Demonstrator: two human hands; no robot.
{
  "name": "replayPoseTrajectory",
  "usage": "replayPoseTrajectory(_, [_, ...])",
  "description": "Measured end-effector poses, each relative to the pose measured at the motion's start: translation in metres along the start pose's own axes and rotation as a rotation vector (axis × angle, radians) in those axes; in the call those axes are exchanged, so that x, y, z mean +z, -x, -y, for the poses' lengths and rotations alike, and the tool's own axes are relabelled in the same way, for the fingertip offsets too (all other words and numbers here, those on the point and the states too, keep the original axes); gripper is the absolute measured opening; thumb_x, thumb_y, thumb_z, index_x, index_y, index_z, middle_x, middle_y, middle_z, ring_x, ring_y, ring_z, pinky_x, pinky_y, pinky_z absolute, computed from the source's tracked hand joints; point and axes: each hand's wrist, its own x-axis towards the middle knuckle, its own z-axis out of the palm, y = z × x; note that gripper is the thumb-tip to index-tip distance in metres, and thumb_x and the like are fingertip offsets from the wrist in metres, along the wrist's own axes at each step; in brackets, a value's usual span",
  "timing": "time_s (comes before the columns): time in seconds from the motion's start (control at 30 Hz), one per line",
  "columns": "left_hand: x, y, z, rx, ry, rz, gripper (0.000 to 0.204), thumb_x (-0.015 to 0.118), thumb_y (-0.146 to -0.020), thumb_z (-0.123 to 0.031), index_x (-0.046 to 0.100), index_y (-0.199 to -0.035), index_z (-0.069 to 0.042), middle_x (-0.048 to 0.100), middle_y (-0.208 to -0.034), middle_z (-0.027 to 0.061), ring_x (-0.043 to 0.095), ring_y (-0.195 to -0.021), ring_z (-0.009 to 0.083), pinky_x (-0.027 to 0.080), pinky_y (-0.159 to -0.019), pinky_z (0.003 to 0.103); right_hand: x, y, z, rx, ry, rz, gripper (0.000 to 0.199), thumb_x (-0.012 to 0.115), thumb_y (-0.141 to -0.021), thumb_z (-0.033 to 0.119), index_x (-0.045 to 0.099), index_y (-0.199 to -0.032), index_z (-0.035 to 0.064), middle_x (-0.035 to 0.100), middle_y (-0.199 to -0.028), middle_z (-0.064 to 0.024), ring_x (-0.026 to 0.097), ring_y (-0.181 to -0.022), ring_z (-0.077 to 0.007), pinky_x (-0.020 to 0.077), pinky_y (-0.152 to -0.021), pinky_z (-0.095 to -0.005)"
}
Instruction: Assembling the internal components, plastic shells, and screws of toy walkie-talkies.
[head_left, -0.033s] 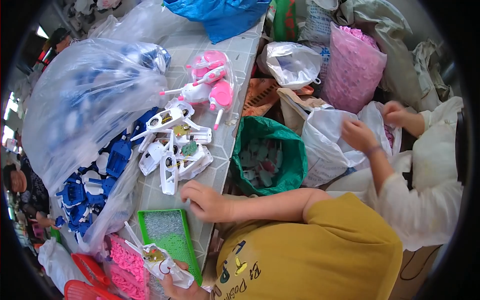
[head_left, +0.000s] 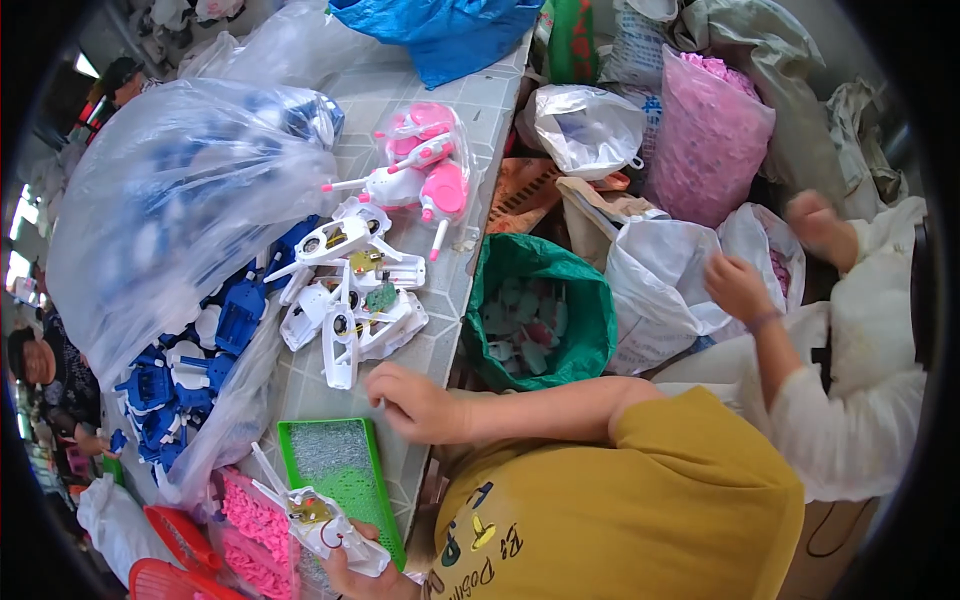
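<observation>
While hands (head_left: 425, 408) sit apart, casing (head_left: 345, 538) held, bare tabletop (head_left: 402, 472) edging tray (head_left: 384, 492)

From my remote seat I see a grey table (head_left: 447, 280) with thin pattern lines. A pale wall (head_left: 838, 55) stands at upper right. At far left, bright patches (head_left: 18, 268) resemble windows. The brown surface (head_left: 830, 545), lower right, may be floor; I cannot tell.

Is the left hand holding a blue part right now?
No, the left hand holds a white casing with a circuit board visible inside it.
</observation>
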Motion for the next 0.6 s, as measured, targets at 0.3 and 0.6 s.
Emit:
replayPoseTrajectory(0.3, [-0.053,0.002,0.027,0.315,-0.264,0.043,0.056,0.074,-0.071,0.016,0.056,-0.123,0.007,0.064,-0.110,0.0193,0.063,-0.098,0.0277,0.055,-0.085,0.040,-0.187,-0.072,-0.005,-0.237,0.844,-0.034,0.039,0.065,-0.071,-0.001,0.061,-0.109,0.0105,0.058,-0.122,-0.0142,0.052,-0.121,-0.0362,0.0412,-0.101,-0.0533])
replayPoseTrajectory(0.6, [-0.035,-0.001,0.010,-0.048,0.097,-0.004,0.055,0.071,-0.074,0.016,0.054,-0.125,0.007,0.064,-0.113,0.0194,0.062,-0.100,0.0279,0.055,-0.088,0.039,-0.232,-0.161,-0.068,-0.129,1.232,0.512,0.071,0.084,-0.067,0.047,0.062,-0.128,0.0196,0.025,-0.161,-0.0050,0.018,-0.151,-0.0316,0.0172,-0.110,-0.0746])
